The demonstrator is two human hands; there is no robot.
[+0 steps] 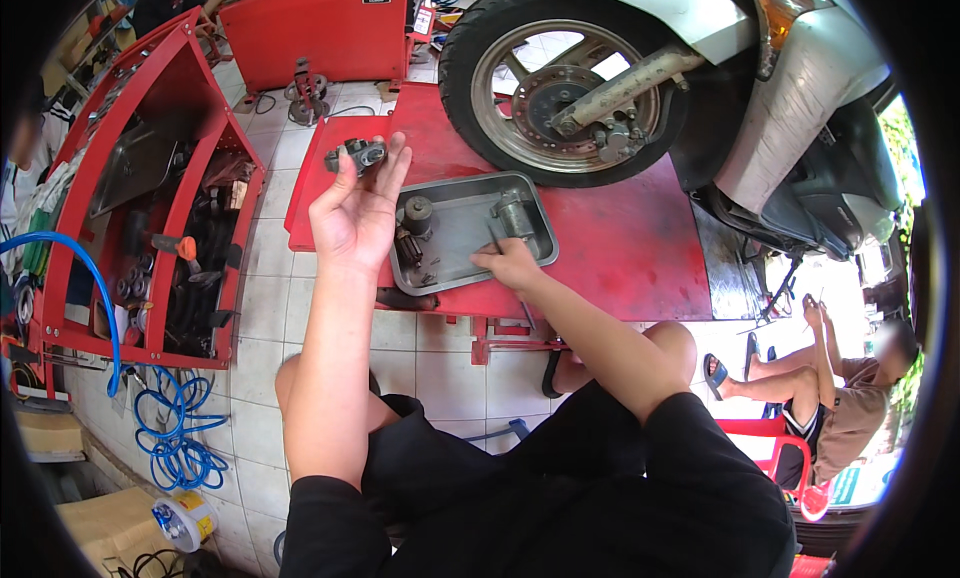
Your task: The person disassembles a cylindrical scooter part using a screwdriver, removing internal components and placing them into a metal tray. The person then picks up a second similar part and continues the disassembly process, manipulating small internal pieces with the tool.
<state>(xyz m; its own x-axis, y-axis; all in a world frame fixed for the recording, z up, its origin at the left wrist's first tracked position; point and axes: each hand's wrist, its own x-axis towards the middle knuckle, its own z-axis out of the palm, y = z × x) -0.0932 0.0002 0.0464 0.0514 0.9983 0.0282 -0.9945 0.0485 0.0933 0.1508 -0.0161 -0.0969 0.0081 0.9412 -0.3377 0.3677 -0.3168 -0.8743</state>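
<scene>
In the head view, the left hand (358, 216) is raised, palm turned up, over the left edge of a grey metal tray (462, 240), and it holds a small metal part (352, 157) between the thumb and the fingers. The part sits at the finger end of the hand, well clear of the palm's heel, and sticks out to the left past the thumb, above the red platform (625, 253). The right hand (514, 266) is over the near right side of the tray, fingers curled closed around a thin rod (495, 238); the rod slants, its far end over the tray and its near end past the tray's near edge. It looks like a slim tool, though the hand hides its middle and its kind is hard to tell. Inside the tray, a metal cylinder (516, 216) lies at the right, just beyond the right hand, while a round metal piece (417, 214) stands at the left with a smaller dark part (408, 246) beside it, near the left wrist. Beyond the tray is a motorbike's front wheel (562, 93). A red shelf unit (178, 203) stands to the left, with a coiled blue hose (180, 433) on the tiled floor (262, 363) near it.
</scene>
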